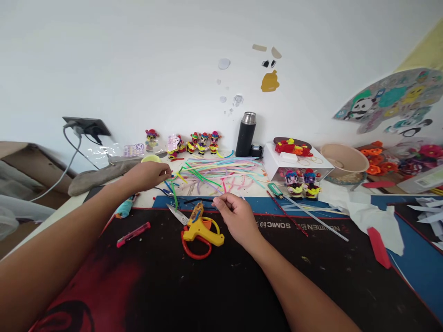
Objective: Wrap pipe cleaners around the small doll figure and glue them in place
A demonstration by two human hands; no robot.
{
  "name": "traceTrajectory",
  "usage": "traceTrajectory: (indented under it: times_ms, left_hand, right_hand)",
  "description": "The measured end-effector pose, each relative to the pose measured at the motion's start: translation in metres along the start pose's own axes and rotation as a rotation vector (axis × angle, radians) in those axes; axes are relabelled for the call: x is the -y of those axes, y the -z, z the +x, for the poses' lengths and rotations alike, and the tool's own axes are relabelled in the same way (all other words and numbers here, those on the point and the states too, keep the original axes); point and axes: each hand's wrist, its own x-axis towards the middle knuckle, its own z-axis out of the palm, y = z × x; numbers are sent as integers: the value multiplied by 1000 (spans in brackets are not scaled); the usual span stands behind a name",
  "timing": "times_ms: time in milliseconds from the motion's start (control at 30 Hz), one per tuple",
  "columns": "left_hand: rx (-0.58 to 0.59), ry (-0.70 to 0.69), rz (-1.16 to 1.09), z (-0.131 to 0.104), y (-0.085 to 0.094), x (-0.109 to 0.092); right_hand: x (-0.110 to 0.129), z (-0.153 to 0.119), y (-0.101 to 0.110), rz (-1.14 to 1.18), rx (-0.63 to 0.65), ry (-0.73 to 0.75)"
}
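My right hand [235, 214] pinches one end of a short black strip [199, 200], which points left above the scissors. My left hand [152, 175] is reached out at the left end of a heap of coloured pipe cleaners [214, 170]; its fingers are pressed together, and what they hold, if anything, is too small to make out. Below the hands, a yellow glue gun [202, 230] lies on top of red-handled scissors [195, 251]. A green pipe cleaner [175, 196] stands beside the scissor blades.
Small figures [203, 144] line the wall beside a black thermos [245, 136]. A white box [301, 168] stands right of it, with two figures in front. A pink cutter [133, 234] lies on the dark mat [242, 286]. A bowl [344, 159] is at the right.
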Motion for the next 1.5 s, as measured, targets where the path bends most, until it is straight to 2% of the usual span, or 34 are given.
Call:
traceTrajectory:
  times_ms: [200, 467, 633, 767, 933, 1067, 1300, 1500]
  left_hand:
    - [48, -40, 10, 1, -15, -21]
    - [108, -38, 17, 10, -24, -23]
    - [104, -64, -29, 13, -23, -28]
    - [67, -56, -76, 8, -9, -16]
    - [35, 39, -74, -5, 11, 19]
    - [58, 96, -63, -17, 11, 37]
    - [102, 97, -83, -29, -2, 33]
    - [69, 138, -86, -32, 0, 29]
  right_hand:
    - [-1, 1, 1, -37, -12, 17]
    - [-3, -1, -2, -92, 15, 42]
    - [-1, -2, -1, -130, 25, 49]
    - [-1, -2, -1, -140, 19, 48]
    - [-3, -3, -3, -153, 38, 58]
    - [-3, -3, -3, -154, 38, 60]
    - [0, -3, -1, -164, 40, 53]
    - [1, -3, -1, -188, 47, 55]
